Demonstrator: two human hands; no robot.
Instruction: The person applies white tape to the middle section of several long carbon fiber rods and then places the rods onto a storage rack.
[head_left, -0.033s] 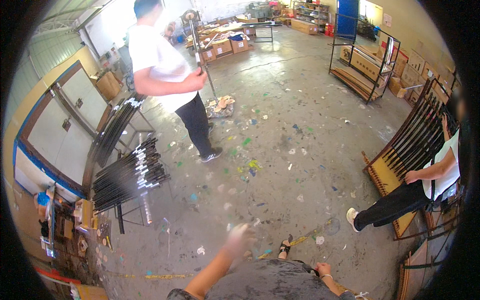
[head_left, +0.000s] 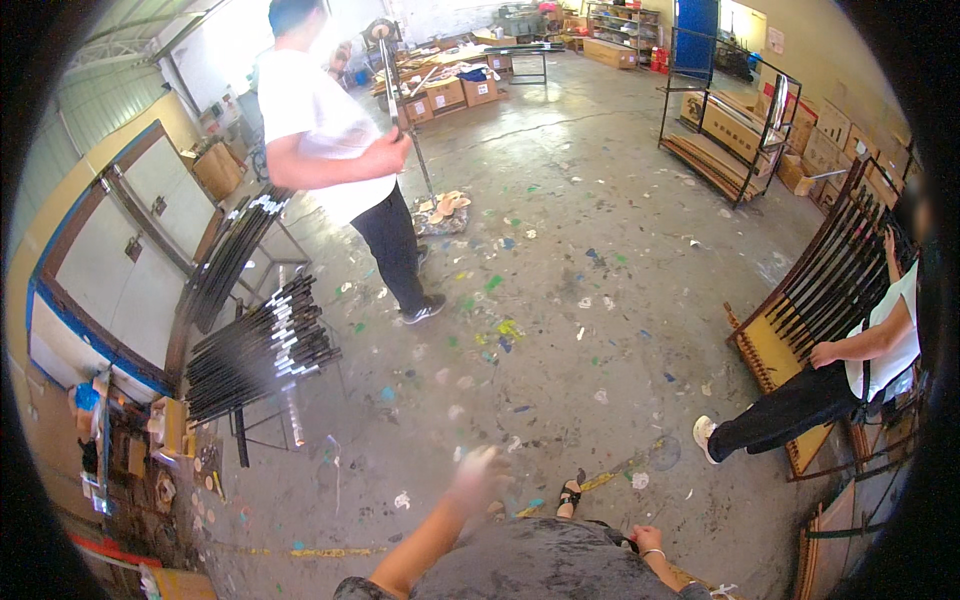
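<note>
My left hand (head_left: 480, 478) is held out in front of my dark grey shirt, above the floor. A pale smear blurs its fingers, so their pose and anything in them cannot be made out. My right hand (head_left: 648, 540), with a pale band at the wrist, hangs low beside my right hip. Its fingers look curled in; whether they hold something is too small to see. Nothing on a bench or rack is within touch of either hand. One sandalled foot (head_left: 569, 494) shows on the floor between them.
A person in white (head_left: 330, 130) stands ahead left by an upright pole (head_left: 415, 140). Black rods (head_left: 255, 355) lie on stands at left. Another person (head_left: 880, 340) is at right by a slanted rack of dark rods (head_left: 815, 275). A metal shelf cart (head_left: 715, 150) stands behind; scraps dot the floor.
</note>
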